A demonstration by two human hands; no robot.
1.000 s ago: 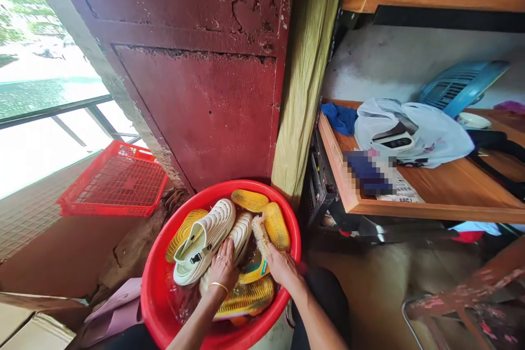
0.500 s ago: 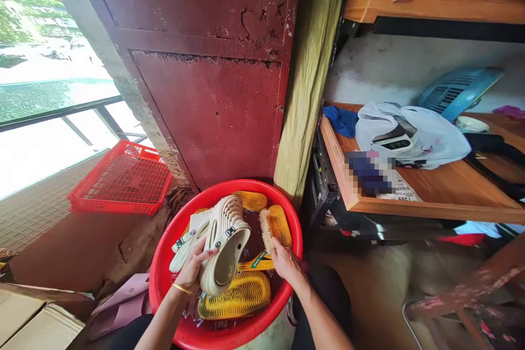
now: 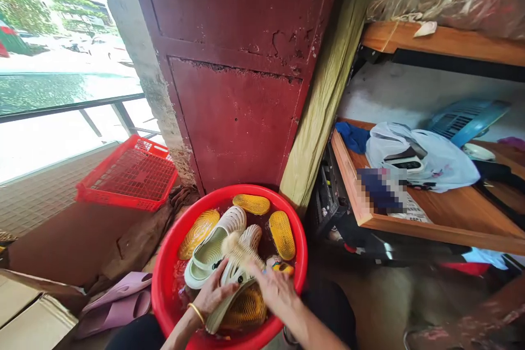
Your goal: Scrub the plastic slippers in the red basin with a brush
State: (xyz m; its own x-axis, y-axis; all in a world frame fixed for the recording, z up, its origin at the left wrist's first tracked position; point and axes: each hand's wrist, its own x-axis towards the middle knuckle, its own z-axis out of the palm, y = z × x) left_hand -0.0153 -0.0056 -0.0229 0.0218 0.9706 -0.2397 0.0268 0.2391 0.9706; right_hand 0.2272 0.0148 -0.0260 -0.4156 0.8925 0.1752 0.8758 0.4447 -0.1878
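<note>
My left hand [image 3: 212,291] grips a cream clog [image 3: 251,238] by its strap side, tilted over the red basin [image 3: 161,279]. In my right hand [image 3: 279,290] is a pale-bristled scrub brush [image 3: 234,247], blurred by motion, over the clog's upper. Left of it, a second cream clog [image 3: 197,267] rests in the water with its opening facing up. Yellow slippers lie around them: one sole [image 3: 251,204] at the back, one [image 3: 282,235] at the right, another [image 3: 202,231] at the left, and one [image 3: 246,310] partly hidden below the held clog.
A red plastic crate [image 3: 135,175] sits back left, and purple slides [image 3: 117,306] lie beside the basin near a cardboard box [image 3: 36,320]. Behind stands a maroon door [image 3: 238,120]. At right, a wooden shelf [image 3: 443,235] bears a white plastic bag [image 3: 447,158] and a blue fan [image 3: 463,120].
The held clog has gone down into the basin and turned. The brush has moved left from the basin's right side onto the clog. The view has shifted slightly left and up.
</note>
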